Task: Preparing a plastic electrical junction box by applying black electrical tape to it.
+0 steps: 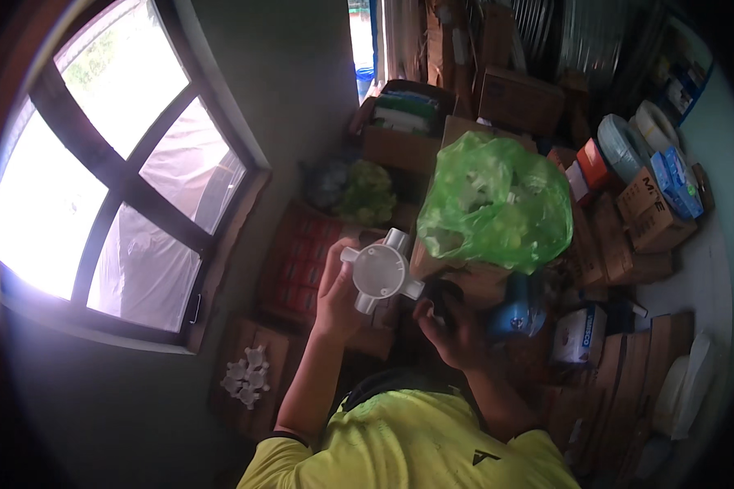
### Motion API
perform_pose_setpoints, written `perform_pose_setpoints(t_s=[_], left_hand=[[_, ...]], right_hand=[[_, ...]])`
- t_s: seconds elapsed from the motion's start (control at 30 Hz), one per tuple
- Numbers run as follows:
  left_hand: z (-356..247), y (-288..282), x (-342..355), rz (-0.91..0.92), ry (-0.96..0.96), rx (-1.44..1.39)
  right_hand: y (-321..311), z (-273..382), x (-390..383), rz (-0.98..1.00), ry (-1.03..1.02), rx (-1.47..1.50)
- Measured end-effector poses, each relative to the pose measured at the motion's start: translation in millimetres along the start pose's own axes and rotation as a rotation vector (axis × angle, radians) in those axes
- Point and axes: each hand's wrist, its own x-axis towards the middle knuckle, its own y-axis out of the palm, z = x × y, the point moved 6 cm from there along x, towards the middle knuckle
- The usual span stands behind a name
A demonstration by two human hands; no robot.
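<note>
I stand in a dim storage room w/ grey-green walls, boxes piled all around. On the left is a big window (114, 179) w/ dark frame, very bright light behind it. Under the window, low on the left, an open cardboard box (253, 379) holds a small heap of white plastic fittings (247, 376).

Next to it, more to the middle, is a flat red-patterned carton (298, 261), partly behind my arm. My left hand (338, 297) is raised in front of me, fingers closed around the back of a white round junction box (382, 270); it has short pipe outlets on its sides and its open face turns toward me. So the junction box is in my left hand, about centre of view, in front of the cartons.

Just right of it my right hand (453, 326) is curled, near the box but not touching it as far as I see. It seems to pinch smth small and dark; I cannot tell what it is.

Above the hands, a green transparent plastic bag (497, 204) sits on a carton, full of white fittings like the one I hold. Further back, an open cardboard box w/ green and white packs (404, 122).

On the right: many brown cartons, blue packets (675, 183), and coils of pale cable (628, 143).
</note>
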Motion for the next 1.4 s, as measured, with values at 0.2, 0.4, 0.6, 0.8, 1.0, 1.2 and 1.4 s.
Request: perform_pose_setpoints(t_s=[0.2,0.4,0.6,0.8,1.0,1.2,1.4], left_hand=[[-67,-44,-55,-0.052,0.182,0.112],[-111,-84,-102,-0.064,0.189,0.113],[-126,-102,-134,-0.078,0.216,0.092],[-127,-115,-153,-0.121,0.228,0.280],[-135,-98,-162,-0.143,0.421,0.596],[-137,-113,-159,-0.224,0.334,0.432],[-126,-121,-158,-0.219,0.189,0.584]], right_hand=[[107,3,-17,-0.165,-0.280,-0.244],[168,-9,-40,-0.137,-0.198,-0.140],[205,-12,-51,-0.068,-0.148,-0.015],[228,-32,-55,0.343,0.279,0.602],[240,-32,-60,0.463,0.479,1.195],[231,-29,-48,0.397,0.131,-0.067],[230,-20,-52,0.340,-0.324,-0.508]])
